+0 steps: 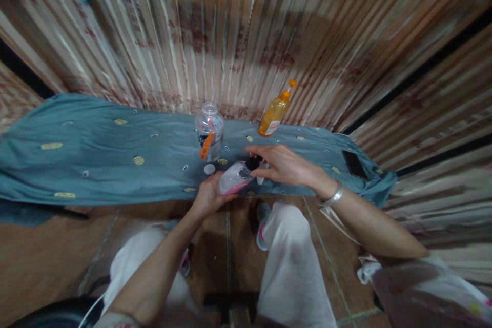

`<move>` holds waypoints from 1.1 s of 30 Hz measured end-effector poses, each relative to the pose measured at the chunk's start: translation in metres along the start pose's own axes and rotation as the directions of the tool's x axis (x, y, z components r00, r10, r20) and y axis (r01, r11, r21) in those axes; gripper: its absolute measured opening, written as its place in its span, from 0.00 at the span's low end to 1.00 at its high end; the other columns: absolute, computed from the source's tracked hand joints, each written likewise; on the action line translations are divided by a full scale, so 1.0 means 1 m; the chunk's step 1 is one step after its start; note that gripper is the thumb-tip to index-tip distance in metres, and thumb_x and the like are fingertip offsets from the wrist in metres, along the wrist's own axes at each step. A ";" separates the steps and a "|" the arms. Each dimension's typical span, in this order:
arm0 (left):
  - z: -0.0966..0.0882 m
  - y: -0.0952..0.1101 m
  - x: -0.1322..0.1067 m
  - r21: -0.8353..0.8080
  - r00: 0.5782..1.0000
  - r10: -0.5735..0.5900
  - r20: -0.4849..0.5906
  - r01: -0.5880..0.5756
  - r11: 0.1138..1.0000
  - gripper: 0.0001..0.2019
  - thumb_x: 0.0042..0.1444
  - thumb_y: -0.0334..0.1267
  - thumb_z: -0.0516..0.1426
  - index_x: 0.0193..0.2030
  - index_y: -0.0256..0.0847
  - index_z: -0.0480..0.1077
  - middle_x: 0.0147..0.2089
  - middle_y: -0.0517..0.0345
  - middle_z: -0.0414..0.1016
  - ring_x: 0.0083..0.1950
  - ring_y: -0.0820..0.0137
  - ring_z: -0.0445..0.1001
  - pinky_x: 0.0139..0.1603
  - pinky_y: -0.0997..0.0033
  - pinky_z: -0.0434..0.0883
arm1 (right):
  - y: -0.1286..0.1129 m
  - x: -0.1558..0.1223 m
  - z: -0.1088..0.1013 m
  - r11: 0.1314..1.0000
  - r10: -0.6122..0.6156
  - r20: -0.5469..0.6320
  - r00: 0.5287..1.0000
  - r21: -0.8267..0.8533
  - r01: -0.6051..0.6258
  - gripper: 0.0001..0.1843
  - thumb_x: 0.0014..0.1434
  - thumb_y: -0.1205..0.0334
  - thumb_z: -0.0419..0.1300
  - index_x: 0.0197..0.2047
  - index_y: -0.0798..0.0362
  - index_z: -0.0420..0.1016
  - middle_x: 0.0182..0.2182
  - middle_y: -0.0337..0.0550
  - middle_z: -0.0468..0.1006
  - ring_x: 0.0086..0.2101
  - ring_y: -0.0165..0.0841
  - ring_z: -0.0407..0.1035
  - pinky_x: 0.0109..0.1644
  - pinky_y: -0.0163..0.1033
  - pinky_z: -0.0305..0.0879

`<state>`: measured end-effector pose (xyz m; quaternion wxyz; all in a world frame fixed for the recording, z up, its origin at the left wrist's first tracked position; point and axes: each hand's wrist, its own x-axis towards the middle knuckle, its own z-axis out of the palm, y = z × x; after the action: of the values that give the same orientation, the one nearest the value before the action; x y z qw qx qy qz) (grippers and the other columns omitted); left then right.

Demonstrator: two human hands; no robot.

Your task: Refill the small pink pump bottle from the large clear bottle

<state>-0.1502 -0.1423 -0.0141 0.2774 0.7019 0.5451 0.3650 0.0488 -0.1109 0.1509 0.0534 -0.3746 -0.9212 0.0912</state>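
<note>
My left hand is wrapped round the base of a small clear bottle with pink liquid, held tilted on its side over the near edge of the blue cloth. At the bottle's neck, my right hand pinches its black cap. A small white lid lies on the cloth just beyond my left hand. Behind it stands a clear plastic bottle with an orange label, uncapped.
An orange pump bottle stands at the back of the cloth against the striped curtain. A black phone lies at the cloth's right end. My knees in white trousers and a brown tiled floor are below.
</note>
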 end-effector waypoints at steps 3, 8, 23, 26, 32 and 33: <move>-0.002 0.004 0.000 0.003 1.000 -0.016 0.001 0.016 1.000 0.25 0.40 0.42 0.66 0.46 0.38 0.68 0.40 0.53 0.76 0.40 0.60 0.75 0.41 0.64 0.70 | 0.001 0.001 0.001 0.998 0.053 0.032 0.998 -0.030 -0.052 0.17 0.64 0.52 0.55 0.48 0.55 0.73 0.31 0.46 0.80 0.32 0.35 0.73 0.35 0.35 0.59; -0.003 0.008 0.002 0.001 0.999 -0.047 -0.002 0.047 0.999 0.25 0.39 0.43 0.66 0.45 0.40 0.68 0.38 0.56 0.76 0.39 0.61 0.76 0.40 0.65 0.71 | 0.002 0.003 0.001 1.000 0.024 0.006 1.000 -0.001 -0.024 0.26 0.59 0.52 0.61 0.57 0.54 0.66 0.41 0.48 0.79 0.37 0.37 0.73 0.39 0.37 0.62; 0.010 0.009 0.016 -0.066 0.999 -0.051 0.006 0.052 0.996 0.26 0.37 0.42 0.67 0.44 0.37 0.69 0.38 0.51 0.75 0.38 0.58 0.75 0.39 0.60 0.71 | 0.017 0.004 -0.003 0.995 0.098 0.031 0.995 -0.027 -0.097 0.19 0.62 0.48 0.55 0.44 0.55 0.76 0.26 0.45 0.78 0.29 0.35 0.72 0.32 0.35 0.58; 0.015 0.010 0.018 -0.097 0.998 -0.055 0.007 0.055 0.994 0.25 0.38 0.42 0.67 0.44 0.37 0.69 0.36 0.53 0.75 0.36 0.60 0.75 0.37 0.62 0.71 | 0.021 0.004 -0.005 0.993 0.113 -0.003 0.994 -0.034 -0.113 0.24 0.59 0.45 0.58 0.48 0.56 0.74 0.30 0.46 0.79 0.32 0.37 0.73 0.34 0.36 0.60; 0.024 0.008 0.022 -0.167 0.999 -0.050 0.011 0.052 0.985 0.24 0.38 0.45 0.66 0.42 0.38 0.69 0.34 0.56 0.74 0.34 0.62 0.74 0.34 0.64 0.70 | 0.027 0.008 -0.012 0.999 0.012 0.101 0.995 0.044 -0.016 0.14 0.62 0.58 0.58 0.49 0.53 0.73 0.37 0.46 0.80 0.38 0.36 0.73 0.39 0.36 0.62; 0.026 0.007 0.023 -0.177 0.999 -0.047 0.012 0.048 0.983 0.24 0.38 0.45 0.66 0.42 0.38 0.69 0.35 0.55 0.75 0.34 0.62 0.73 0.34 0.64 0.70 | 0.027 0.009 -0.013 0.998 0.056 0.113 0.992 0.015 -0.058 0.14 0.62 0.55 0.57 0.45 0.55 0.75 0.32 0.46 0.80 0.35 0.36 0.73 0.37 0.36 0.60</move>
<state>-0.1222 -0.1218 -0.0185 0.3495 0.6626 0.5259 0.4028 0.0632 -0.0844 0.1585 0.0019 -0.3944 -0.9108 0.1219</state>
